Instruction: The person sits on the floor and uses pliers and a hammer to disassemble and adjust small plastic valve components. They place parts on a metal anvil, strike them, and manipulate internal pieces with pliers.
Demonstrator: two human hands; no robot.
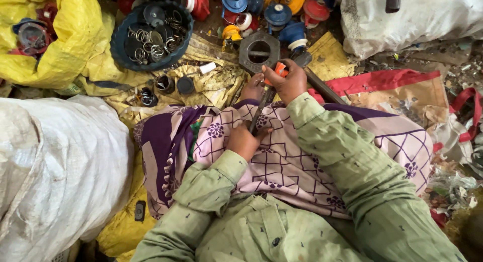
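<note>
Dirt floor (455,65) w/ debris, upper right. White sack (50,166) lower left, another (417,15) top right. Yellow sheeting (75,45) upper left. Daylight, soft.

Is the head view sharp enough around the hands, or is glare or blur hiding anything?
Head view: soft, even light, no glare; the right hand and its small orange part are sharp; the left hand gripping the dark metal tool is clear; wide-angle bending shows at the edges, where the white sack blurs slightly.
</note>
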